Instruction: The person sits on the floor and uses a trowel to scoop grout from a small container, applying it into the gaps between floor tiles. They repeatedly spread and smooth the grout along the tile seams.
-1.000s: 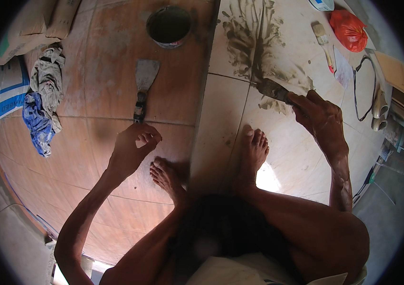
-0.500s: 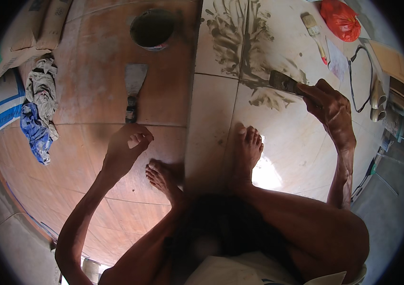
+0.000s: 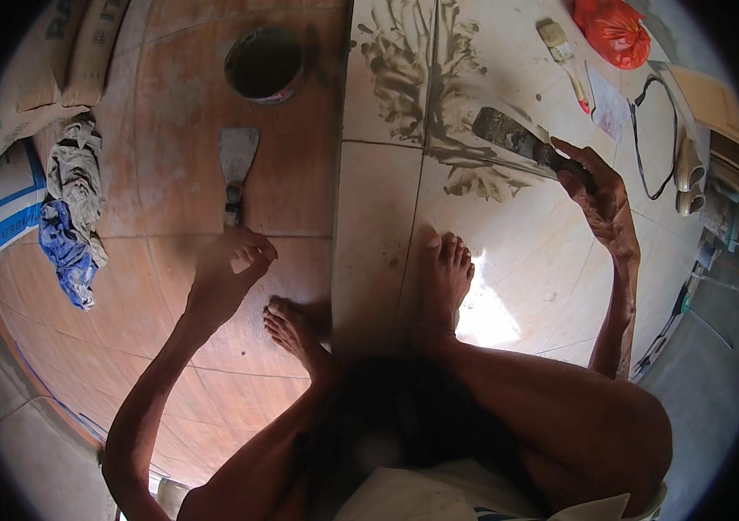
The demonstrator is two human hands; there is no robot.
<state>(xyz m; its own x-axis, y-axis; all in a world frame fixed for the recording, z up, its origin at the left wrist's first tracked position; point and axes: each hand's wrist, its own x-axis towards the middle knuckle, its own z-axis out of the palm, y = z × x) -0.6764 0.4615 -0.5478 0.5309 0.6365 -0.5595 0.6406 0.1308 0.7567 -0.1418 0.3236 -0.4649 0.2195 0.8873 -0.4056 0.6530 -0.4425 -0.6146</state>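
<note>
A putty knife with a grout-smeared blade (image 3: 507,130) is in my right hand (image 3: 599,195), its handle gripped in the fingers. The blade points left, just over the grey smears (image 3: 404,78) spread along the pale tile joints. My left hand (image 3: 228,273) hangs over the reddish tiles, holding nothing, with fingers loosely curled and slightly apart. Just beyond it lies a second putty knife (image 3: 237,161), wide blade facing away from me. Farther off stands a round bucket (image 3: 265,65) with a dark inside.
At far right lie a paintbrush (image 3: 563,62), a tied red plastic bag (image 3: 613,33) and a dark cord loop (image 3: 658,130). Paper sacks (image 3: 39,65), a blue-and-white sack (image 3: 4,204) and crumpled cloth (image 3: 74,213) sit on the left. A raised edge divides the floor.
My right hand has turned, bringing more of the blade's face into view, and has shifted slightly left. The left hand's fingers have loosened a little. The whole view has shifted slightly.
</note>
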